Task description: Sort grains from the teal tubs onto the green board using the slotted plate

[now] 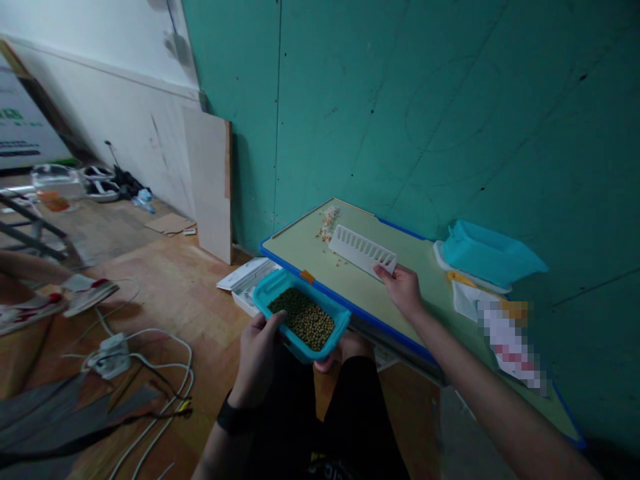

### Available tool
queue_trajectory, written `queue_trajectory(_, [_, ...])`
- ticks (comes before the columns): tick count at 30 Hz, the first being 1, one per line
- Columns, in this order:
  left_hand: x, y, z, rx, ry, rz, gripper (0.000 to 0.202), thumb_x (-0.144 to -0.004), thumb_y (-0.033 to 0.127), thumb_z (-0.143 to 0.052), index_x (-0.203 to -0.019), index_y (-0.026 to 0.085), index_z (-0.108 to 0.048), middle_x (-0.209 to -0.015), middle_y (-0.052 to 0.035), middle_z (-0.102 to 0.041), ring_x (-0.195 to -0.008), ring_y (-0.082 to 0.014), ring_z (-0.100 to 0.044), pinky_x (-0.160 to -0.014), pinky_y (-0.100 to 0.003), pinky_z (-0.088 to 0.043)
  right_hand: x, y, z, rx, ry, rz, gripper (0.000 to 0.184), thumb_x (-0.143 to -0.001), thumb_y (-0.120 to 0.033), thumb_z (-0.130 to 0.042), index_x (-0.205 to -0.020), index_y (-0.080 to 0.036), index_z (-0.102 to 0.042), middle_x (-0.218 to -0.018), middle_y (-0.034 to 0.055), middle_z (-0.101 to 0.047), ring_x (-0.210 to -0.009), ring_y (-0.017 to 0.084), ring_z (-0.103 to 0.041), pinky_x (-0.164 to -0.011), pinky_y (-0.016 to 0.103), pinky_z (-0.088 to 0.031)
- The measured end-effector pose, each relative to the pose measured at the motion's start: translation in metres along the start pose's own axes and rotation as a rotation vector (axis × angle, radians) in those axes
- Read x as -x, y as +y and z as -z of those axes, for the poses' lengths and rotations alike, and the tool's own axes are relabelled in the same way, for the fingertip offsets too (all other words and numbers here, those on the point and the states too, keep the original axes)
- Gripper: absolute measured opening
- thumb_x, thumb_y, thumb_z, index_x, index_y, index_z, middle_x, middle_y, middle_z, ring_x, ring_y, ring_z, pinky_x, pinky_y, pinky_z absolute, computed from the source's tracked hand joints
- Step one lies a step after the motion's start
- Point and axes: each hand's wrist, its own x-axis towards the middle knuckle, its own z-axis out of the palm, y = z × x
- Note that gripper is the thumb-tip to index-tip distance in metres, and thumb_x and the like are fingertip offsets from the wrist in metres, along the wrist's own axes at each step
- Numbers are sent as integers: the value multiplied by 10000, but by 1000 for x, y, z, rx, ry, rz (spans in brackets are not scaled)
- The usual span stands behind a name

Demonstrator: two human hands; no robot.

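My left hand point(260, 353) grips the near left side of a turquoise plastic container point(340, 328), its thumb over the rim. Inside lie dark green beans point(289, 302) on one side and tan beans point(314, 325) on the other. The container is held in front of the table's near edge, above my knees. My right hand point(403, 285) pinches the right end of a long white slotted plastic strip point(356, 249) over the tabletop. Beyond the strip's left end, a small scatter of pale and orange bits point(328, 223) lies on the table.
The blue-edged table point(320, 267) stands against a green wall. A turquoise bin point(490, 257) and a partly blurred packet point(510, 340) sit on its right. An open white box point(245, 287) is below its left edge. Cables and a power strip point(111, 353) lie on the floor; another person's shoes point(90, 297) are at left.
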Motion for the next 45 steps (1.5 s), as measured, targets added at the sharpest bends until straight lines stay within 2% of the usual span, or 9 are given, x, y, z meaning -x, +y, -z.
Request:
queue_trajectory(4, [-7,-4,4,-29,22,-26,318,-637,412,-837,-727,158,-668,-534,46,-568,-462,-103,-494,-454,-227,-393,2,0,3,-9,4,-10,441,-751,-610,-670,-808,-184,-771,-849,92,-788,-844,297,-733,-770,370,-553])
queue_trajectory(19, [-7,3,-1,-25,-15,-18,295,-635,388,-833,-709,160,-660,-521,44,-571,-454,-105,-510,-462,-222,-420,-2,5,4,-17,15,-5,426,-760,-590,-670,-823,-180,-766,-864,101,-786,-857,298,-733,-822,390,-545])
queue_trajectory(24, [-8,4,-2,-24,-22,-16,309,-629,393,-836,-693,162,-640,-518,44,-566,-450,-101,-501,-451,-213,-406,-2,5,3,-33,1,-2,471,-748,-625,-674,-837,-174,-771,-871,107,-787,-855,301,-737,-803,391,-556])
queue_trajectory(31, [-7,5,-2,-19,-37,-16,303,-642,386,-828,-739,154,-659,-554,39,-580,-476,-105,-507,-473,-223,-433,-3,8,4,-32,51,4,489,-736,-637,-679,-836,-168,-775,-857,110,-788,-833,304,-740,-776,393,-561])
queue_trajectory(39, [-10,3,-1,-26,-26,-33,313,-641,394,-830,-712,160,-634,-534,42,-574,-460,-106,-498,-458,-225,-426,-2,14,2,-84,14,-13,432,-729,-588,-717,-844,-176,-780,-864,101,-790,-826,294,-744,-768,390,-575])
queue_trajectory(45, [-11,4,0,-6,-20,-20,317,-642,384,-835,-725,161,-625,-542,46,-587,-456,-98,-501,-452,-211,-429,4,14,4,-141,-44,-36,435,-718,-584,-743,-871,-178,-783,-900,101,-791,-848,299,-748,-826,425,-576])
